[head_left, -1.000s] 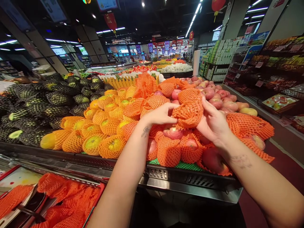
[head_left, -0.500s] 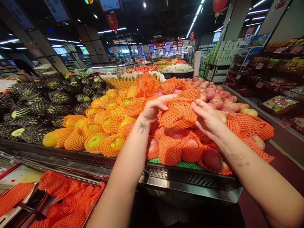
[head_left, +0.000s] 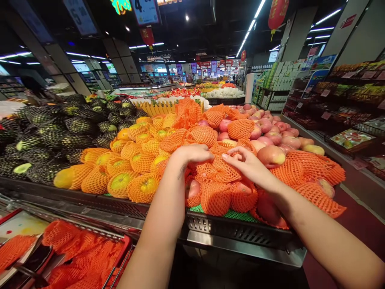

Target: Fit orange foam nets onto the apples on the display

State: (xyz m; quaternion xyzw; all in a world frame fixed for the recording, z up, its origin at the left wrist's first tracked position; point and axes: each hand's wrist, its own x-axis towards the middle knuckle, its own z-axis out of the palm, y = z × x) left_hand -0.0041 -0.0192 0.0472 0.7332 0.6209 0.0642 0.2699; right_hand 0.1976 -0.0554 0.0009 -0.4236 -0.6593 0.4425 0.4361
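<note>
Both hands are low over the front of the apple pile, at a crumpled orange foam net sleeve (head_left: 225, 170). My left hand (head_left: 195, 154) bends over its left side, fingers closed on the netting and their tips partly hidden. From the right, my right hand (head_left: 248, 162) has its thumb and curled fingers closed on the netting's upper edge. Whether a fruit is inside this sleeve is hard to see. Just below the hands lie sleeved apples (head_left: 215, 198), one showing a red patch (head_left: 194, 188). A bare red-yellow apple (head_left: 271, 156) rests beside my right hand.
Yellow-netted melons (head_left: 141, 162) lie to the left, with dark-netted green fruit (head_left: 78, 124) beyond. A black crate edge (head_left: 240, 233) runs along the front. At lower left stands a red-rimmed cart (head_left: 128, 245) holding orange nets (head_left: 87, 253). Snack shelves (head_left: 355, 96) stand at right.
Both hands have come down with the orange foam net from above the pile onto the fruit. The bare red-yellow apple beside my right hand is now more exposed.
</note>
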